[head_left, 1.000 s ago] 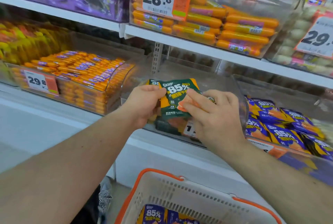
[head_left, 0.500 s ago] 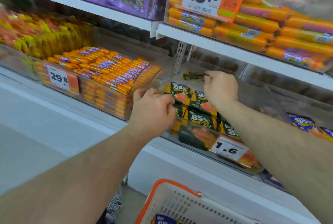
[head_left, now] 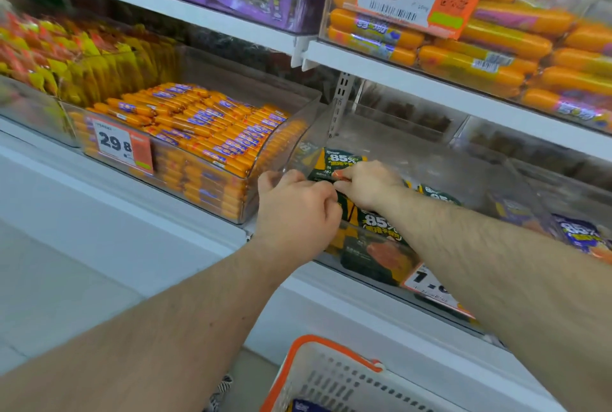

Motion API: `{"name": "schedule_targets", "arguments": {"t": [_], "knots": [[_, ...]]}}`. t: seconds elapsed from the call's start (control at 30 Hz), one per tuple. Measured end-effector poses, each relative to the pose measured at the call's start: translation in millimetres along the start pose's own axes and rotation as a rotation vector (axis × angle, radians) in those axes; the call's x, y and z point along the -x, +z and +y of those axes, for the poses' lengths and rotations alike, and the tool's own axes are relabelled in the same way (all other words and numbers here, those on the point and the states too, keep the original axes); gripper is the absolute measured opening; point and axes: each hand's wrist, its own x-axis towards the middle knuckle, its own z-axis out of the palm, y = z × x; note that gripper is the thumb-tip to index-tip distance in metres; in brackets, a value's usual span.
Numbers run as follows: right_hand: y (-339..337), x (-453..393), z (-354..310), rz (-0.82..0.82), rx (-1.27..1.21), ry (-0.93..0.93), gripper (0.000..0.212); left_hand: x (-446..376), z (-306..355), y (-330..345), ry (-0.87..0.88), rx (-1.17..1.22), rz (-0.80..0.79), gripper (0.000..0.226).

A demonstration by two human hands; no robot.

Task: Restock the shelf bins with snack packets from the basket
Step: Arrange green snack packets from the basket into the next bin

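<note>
Both hands are inside the clear bin [head_left: 381, 133] on the lower shelf, setting down green snack packets. The right hand [head_left: 367, 184] has its fingers [head_left: 344, 176] curled onto the edge of a green packet [head_left: 337, 161] lying at the bin's left rear. The left hand [head_left: 294, 213] is fisted just beside it; whether it grips anything I cannot tell, since its fingertips are hidden.

To do this well, lay the packet flat with its printed face up and its edge squared to the ones in front — release only once it rests on the bin floor — and fill toward the bare back of the bin rather than piling at the front.

Counted: at least three green packets show around the hands, with more probably hidden under the arms. One white basket with an orange rim [head_left: 331, 375] stands below, and one blue packet [head_left: 308, 406] peeks out of it.
</note>
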Motion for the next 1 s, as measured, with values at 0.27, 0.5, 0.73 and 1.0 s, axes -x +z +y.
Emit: {"name": "schedule_targets", "arguments": {"t": [0.27, 0.5, 0.73, 1.0], "knots": [[4, -14, -1, 0.034, -0.001, 0.06, 0.054, -1, 1, -2, -0.016, 0.011, -0.037, 0.041], [-3, -10, 2, -0.001, -0.104, 0.015, 0.055, -2, 2, -7, -0.009, -0.005, -0.06, 0.034], [-39, 40, 7, 0.204, -0.376, 0.022, 0.032, -6, 26, -16, 0.198, -0.036, 0.118, 0.028], [-58, 132, 42, 0.589, -0.756, 0.139, 0.02, 15, 85, -16, 0.279, 0.183, -0.628, 0.014]]}}
